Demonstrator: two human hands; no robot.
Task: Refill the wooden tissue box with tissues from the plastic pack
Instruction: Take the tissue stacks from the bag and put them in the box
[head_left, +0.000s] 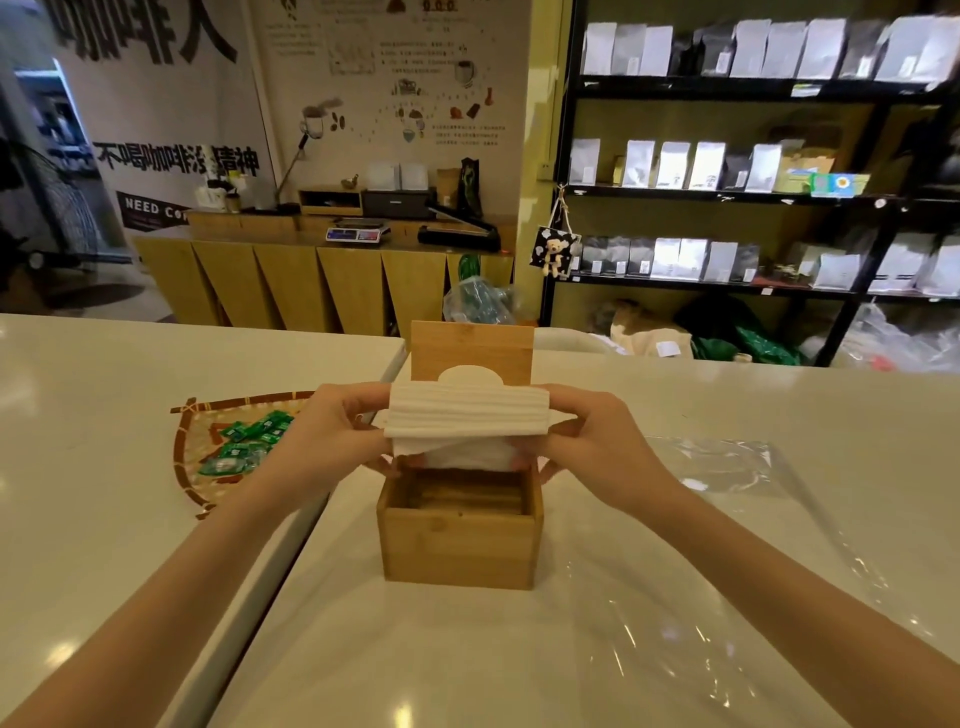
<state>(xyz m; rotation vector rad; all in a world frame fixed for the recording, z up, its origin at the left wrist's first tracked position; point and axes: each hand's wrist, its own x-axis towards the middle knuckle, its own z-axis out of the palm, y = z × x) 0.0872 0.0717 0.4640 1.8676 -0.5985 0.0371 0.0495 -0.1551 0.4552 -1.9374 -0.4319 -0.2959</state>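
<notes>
A wooden tissue box (460, 545) stands on the white counter in front of me, its hinged lid (471, 347) raised upright behind it, showing an oval slot. Just above the open box hangs a white stack of tissues (467, 415), its lower sheets drooping toward the opening. My left hand (332, 441) grips the stack's left end and my right hand (597, 441) grips its right end. The clear plastic pack (717, 467) lies flattened on the counter to the right of the box.
A woven tray (208, 447) with several green wrapped sweets sits left of the box. A seam (291, 545) between two counter tops runs past the box's left side. More clear plastic film (649, 649) spreads over the counter near my right forearm. Shelves of bags stand beyond.
</notes>
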